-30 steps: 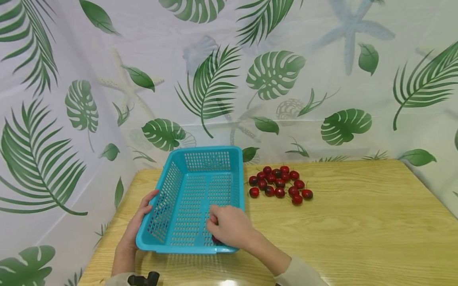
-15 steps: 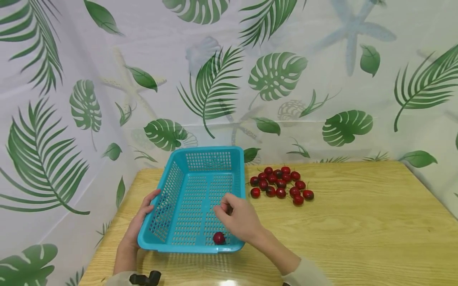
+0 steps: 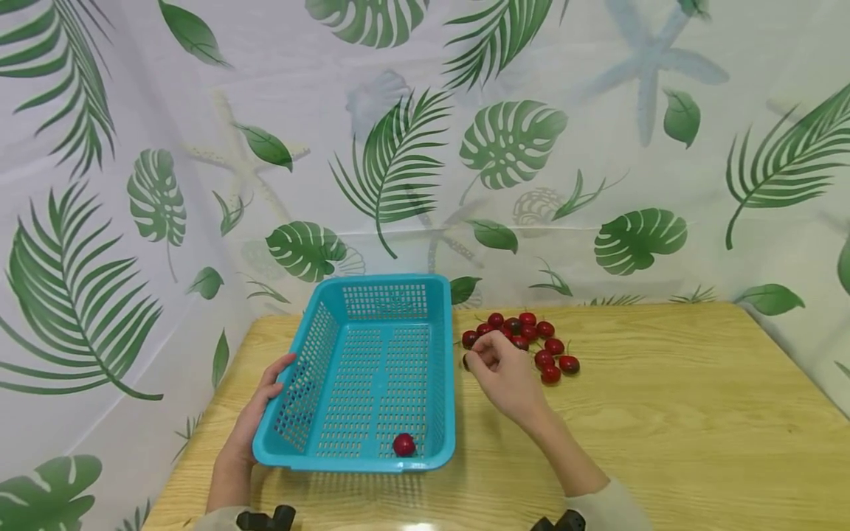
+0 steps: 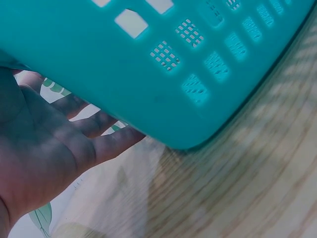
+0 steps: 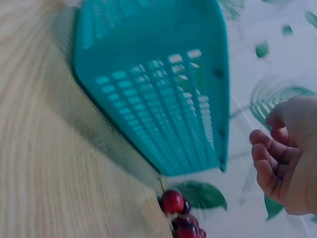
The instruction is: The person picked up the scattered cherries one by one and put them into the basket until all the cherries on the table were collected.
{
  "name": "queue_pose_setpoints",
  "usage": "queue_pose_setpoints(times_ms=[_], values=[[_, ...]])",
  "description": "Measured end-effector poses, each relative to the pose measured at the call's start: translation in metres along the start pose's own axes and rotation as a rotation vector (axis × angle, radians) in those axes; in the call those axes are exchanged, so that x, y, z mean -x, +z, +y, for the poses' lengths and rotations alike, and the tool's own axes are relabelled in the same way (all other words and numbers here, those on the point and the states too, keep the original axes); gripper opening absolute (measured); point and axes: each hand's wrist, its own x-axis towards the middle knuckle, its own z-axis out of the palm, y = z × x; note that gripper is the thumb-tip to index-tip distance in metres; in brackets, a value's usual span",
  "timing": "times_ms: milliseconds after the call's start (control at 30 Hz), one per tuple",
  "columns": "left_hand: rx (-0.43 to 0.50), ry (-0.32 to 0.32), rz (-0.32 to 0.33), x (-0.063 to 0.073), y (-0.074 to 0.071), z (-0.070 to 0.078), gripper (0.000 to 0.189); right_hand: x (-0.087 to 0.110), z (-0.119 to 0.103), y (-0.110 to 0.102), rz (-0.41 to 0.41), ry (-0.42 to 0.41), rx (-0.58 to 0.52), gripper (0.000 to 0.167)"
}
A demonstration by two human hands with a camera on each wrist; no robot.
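A blue plastic basket [image 3: 378, 369] with slotted walls and floor sits on the left of the table. My left hand [image 3: 255, 405] rests against its left rim. In the left wrist view the fingers [image 4: 116, 144] lie fairly straight along the edge. One red cherry [image 3: 403, 444] lies in the basket's near right corner. Right of the basket my right hand [image 3: 508, 376] hovers by a pile of cherries [image 3: 544, 359], hiding some of them. The right wrist view shows its fingers loosely curled, with nothing seen in them. A dark cherry edge [image 3: 466, 361] shows beside its fingertips.
The wooden table [image 3: 664, 413] extends to the right of the pile. A white cloth printed with green leaves [image 3: 640, 242] hangs behind it and along the left side. Black camera mounts [image 3: 267, 519] sit at both wrists.
My right hand has moved out of the basket, right and away from me, to the cherry pile. The cherry in the basket has come into view. My left hand has stayed at the rim.
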Motion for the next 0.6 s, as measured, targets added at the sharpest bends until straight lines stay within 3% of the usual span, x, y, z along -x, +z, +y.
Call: queue_pose_setpoints(times_ms=[233,467,600], values=[[0.008,-0.026,-0.01,-0.001,0.001,0.002,0.051,-0.002,0.042,-0.043,0.069,0.228,0.065,0.014],[-0.003,-0.021,0.009,-0.001,0.0,0.005,0.052,-0.001,0.064,-0.086,0.103,0.34,0.168,0.028],[-0.015,-0.038,0.016,0.002,-0.001,0.007,0.052,0.002,0.074,-0.1,0.057,0.378,0.238,0.032]])
